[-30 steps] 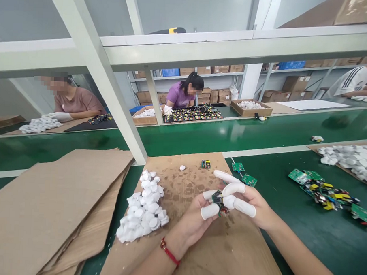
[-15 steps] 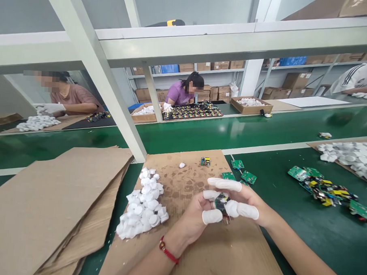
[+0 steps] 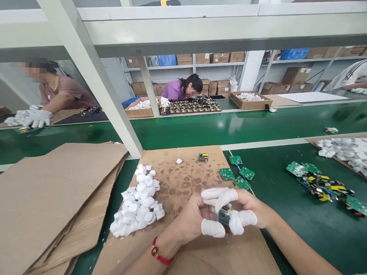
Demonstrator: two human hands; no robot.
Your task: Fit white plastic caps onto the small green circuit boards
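Observation:
Between my hands is a small circuit board [image 3: 224, 218] with dark and yellow parts, tilted above the cardboard sheet [image 3: 226, 261]. My left hand [image 3: 193, 219], in white finger covers, is closed round the board's left side. My right hand [image 3: 247, 205], also in finger covers, pinches a white lump [image 3: 236, 223] against the board's right side, and its fingers reach over the top. Fingers hide much of the board. To the left lies a pile of white lumps [image 3: 139, 204]. One loose white lump [image 3: 179, 161] and another circuit board [image 3: 203, 157] lie at the sheet's far end.
Several green boards [image 3: 241, 182] lie right of the sheet, with a heap of boards [image 3: 324, 186] farther right. Stacked cardboard [image 3: 47, 196] is at left. A slanting metal post [image 3: 92, 68] rises behind it. Co-workers sit across the green belt [image 3: 183, 131].
My right fingers have curled in over the top of the circuit board, and the white lump sits closer against it. The view has shifted slightly. The co-worker at left has reached down to the belt edge.

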